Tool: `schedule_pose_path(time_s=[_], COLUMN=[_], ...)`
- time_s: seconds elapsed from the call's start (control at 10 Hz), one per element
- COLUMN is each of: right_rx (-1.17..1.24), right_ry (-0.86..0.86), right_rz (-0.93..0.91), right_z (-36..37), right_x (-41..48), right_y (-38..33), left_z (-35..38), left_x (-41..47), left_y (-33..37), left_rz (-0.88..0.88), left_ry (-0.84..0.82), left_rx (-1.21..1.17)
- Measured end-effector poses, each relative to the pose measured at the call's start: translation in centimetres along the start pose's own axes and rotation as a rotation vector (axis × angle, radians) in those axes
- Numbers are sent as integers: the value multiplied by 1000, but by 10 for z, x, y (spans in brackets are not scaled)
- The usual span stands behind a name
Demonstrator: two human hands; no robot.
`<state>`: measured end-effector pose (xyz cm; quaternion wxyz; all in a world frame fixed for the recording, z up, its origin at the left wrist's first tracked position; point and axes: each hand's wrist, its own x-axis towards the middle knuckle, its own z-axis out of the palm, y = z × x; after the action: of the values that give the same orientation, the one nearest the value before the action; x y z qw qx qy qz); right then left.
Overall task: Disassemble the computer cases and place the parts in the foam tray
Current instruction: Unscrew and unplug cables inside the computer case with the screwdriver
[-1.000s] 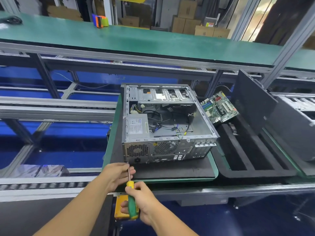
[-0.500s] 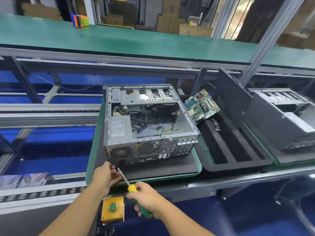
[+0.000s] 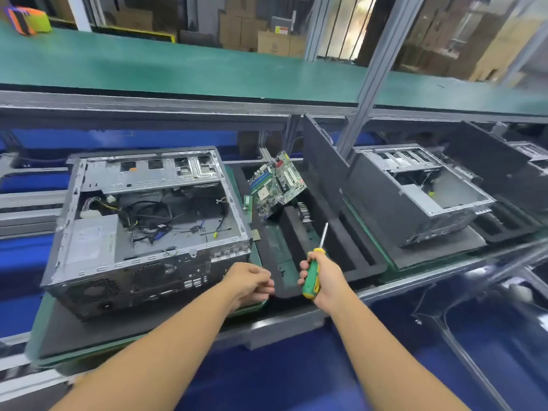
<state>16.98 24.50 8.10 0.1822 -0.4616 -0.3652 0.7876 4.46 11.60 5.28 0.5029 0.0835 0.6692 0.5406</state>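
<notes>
Right hand point(image 3: 323, 280) grips green-and-yellow screwdriver point(image 3: 310, 284), shaft toward 12 o'clock, likely parked clear. Left hand point(image 3: 250, 281) has fingers curled inward; contents indeterminable. Open grey metal computer case point(image 3: 148, 221) at 10 o'clock; black foam tray point(image 3: 366, 262) at 1 o'clock.

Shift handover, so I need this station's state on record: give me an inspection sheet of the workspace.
Surface: dark mat under the case, on a conveyor line.
Job's things: open case with power supply inside; foam tray to its right, motherboard leaning in it; second case farther right.
Clutter: orange-green object on the upper shelf.
Hands: right hand grips the screwdriver, tip up, over the tray; left hand has its fingers curled, and I cannot tell whether it holds anything.
Cables: loose wires inside the open case.
Surroundings: green shelf above; cardboard boxes behind.
</notes>
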Motion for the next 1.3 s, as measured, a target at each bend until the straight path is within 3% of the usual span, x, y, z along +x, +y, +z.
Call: schedule_pose_path(time_s=[0.2,0.3,0.4,0.5,0.6,0.7,0.8,0.9,1.1,1.2,1.3], right_rx=[-134,-199,-277,-228,-86,-17,2,48,21,-88,-290], right_ry=[50,14,-26,-68,-130,-224,-321,-401,-400,-434,-528], right_rz=[73,103,97,78,32,-16,-40,-46,-78,-22,19], right_z=[-51,-61,-57,-37,-11,17,46,74,131,151,162], right_x=[48,66,79,85,81,67,47,23,-43,-74,-97], right_y=[-61,-74,-82,-87,-85,-72,-51,-23,49,88,130], left_z=[76,83,84,84,80,48,-8,-81,-238,-274,-292], left_x=[72,105,122,117,91,48,0,-41,-102,-105,-100], left_y=[32,37,51,82,116,142,151,143,93,58,30], left_rz=[-44,-69,-65,-25,232,471,600,577,175,70,249], left_ry=[214,333,302,200,155,91,103,151,65,96,194], left_rx=[96,364,534,446,443,566,764,960,1574,1869,1864])
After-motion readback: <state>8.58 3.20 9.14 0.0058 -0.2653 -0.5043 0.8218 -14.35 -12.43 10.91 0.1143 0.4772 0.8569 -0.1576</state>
